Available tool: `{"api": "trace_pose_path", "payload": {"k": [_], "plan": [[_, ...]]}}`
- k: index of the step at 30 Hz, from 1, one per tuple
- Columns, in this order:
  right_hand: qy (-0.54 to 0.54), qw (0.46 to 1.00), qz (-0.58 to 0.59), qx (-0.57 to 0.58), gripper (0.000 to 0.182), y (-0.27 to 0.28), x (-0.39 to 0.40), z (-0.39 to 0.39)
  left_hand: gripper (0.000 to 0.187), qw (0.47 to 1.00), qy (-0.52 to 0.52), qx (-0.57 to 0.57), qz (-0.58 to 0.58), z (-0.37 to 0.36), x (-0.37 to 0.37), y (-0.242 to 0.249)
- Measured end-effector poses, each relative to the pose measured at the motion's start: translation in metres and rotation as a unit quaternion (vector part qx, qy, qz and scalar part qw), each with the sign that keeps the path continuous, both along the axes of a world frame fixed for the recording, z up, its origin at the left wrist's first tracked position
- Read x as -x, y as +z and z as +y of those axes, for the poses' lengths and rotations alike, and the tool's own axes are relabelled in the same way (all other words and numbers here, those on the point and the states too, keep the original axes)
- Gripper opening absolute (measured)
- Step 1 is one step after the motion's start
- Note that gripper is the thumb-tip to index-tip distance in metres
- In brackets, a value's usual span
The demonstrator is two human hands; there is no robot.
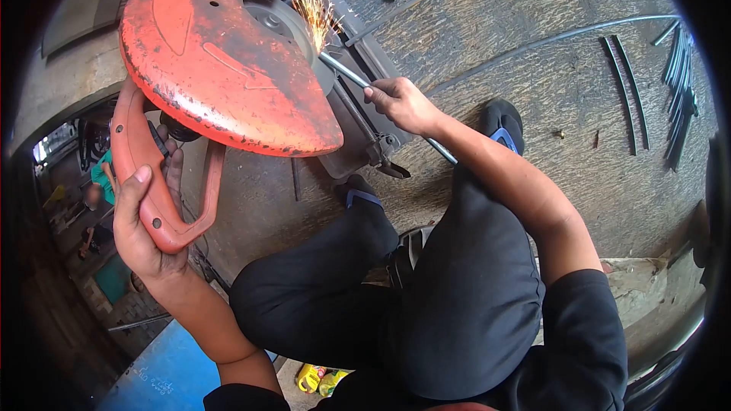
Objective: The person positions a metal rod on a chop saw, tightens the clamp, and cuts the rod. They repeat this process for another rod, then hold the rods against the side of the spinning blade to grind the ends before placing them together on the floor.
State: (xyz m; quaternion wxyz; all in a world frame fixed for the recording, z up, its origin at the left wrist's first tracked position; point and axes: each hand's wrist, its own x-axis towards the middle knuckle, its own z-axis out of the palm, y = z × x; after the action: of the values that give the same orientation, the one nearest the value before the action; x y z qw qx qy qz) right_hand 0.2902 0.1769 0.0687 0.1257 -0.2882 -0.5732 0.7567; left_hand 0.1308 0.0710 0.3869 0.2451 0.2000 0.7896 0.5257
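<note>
My left hand (pixel 148 213) is wrapped round the red handle (pixel 145 152) of a cut-off saw, its thumb on the outer side. The saw's scuffed red guard (pixel 221 61) covers most of the disc (pixel 293 27). Orange sparks (pixel 316 19) spray where the disc meets the end of a thin metal rod (pixel 344 70). Closed round that rod, a little below the cut, is my right hand (pixel 400 103). The rod's other end passes under my right forearm toward my knee. Beneath the guard lies the saw's dark metal base (pixel 365 114).
Long rods (pixel 533 44) cross the floor (pixel 457 38) beyond the saw. Two dark strips (pixel 626 95) and a pile of short cut pieces (pixel 680 80) lie at the right. A blue surface (pixel 167 373) is at the lower left. People are visible at the far left.
</note>
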Motion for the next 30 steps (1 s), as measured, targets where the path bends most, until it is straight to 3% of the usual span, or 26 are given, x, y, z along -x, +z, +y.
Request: {"api": "trace_pose_path", "payload": {"k": [6, 13, 15, 19, 22, 24, 25, 28, 30], "plan": [[-0.013, 0.994, -0.028, -0.103, 0.030, 0.005, 0.000, 0.002, 0.063, 1.000, -0.005, 0.003, 0.001, 0.000, 0.000, 0.000], [-0.017, 0.988, -0.046, -0.146, 0.025, 0.007, -0.001, 0.002, 0.062, 1.000, -0.009, 0.000, -0.001, 0.001, -0.001, 0.000], [-0.049, 0.971, -0.035, -0.232, 0.024, 0.000, -0.001, 0.000, 0.062, 1.000, -0.004, -0.001, 0.000, 0.001, -0.002, 0.000], [-0.118, 0.947, 0.036, -0.296, 0.027, -0.010, -0.003, 0.002, 0.062, 1.000, -0.007, -0.007, -0.001, -0.002, 0.003, 0.000], [-0.104, 0.975, -0.037, -0.195, 0.032, -0.004, -0.006, 0.008, 0.058, 0.999, -0.006, 0.033, -0.014, -0.010, 0.012, 0.003], [-0.030, 0.998, -0.009, 0.055, 0.039, -0.014, -0.007, 0.015, 0.058, 0.999, -0.002, 0.036, -0.007, -0.009, 0.012, 0.002], [-0.028, 0.992, 0.044, 0.119, 0.039, -0.017, -0.006, 0.014, 0.058, 0.999, -0.002, 0.037, -0.007, -0.009, 0.010, 0.002], [-0.011, 0.972, 0.082, 0.219, 0.037, -0.013, -0.007, 0.011, 0.059, 1.000, -0.012, 0.017, -0.008, -0.003, 0.002, 0.000], [0.011, 0.973, 0.070, 0.218, 0.035, -0.004, -0.007, 0.012, 0.062, 1.000, -0.003, -0.001, 0.007, 0.002, -0.004, 0.000]]}}
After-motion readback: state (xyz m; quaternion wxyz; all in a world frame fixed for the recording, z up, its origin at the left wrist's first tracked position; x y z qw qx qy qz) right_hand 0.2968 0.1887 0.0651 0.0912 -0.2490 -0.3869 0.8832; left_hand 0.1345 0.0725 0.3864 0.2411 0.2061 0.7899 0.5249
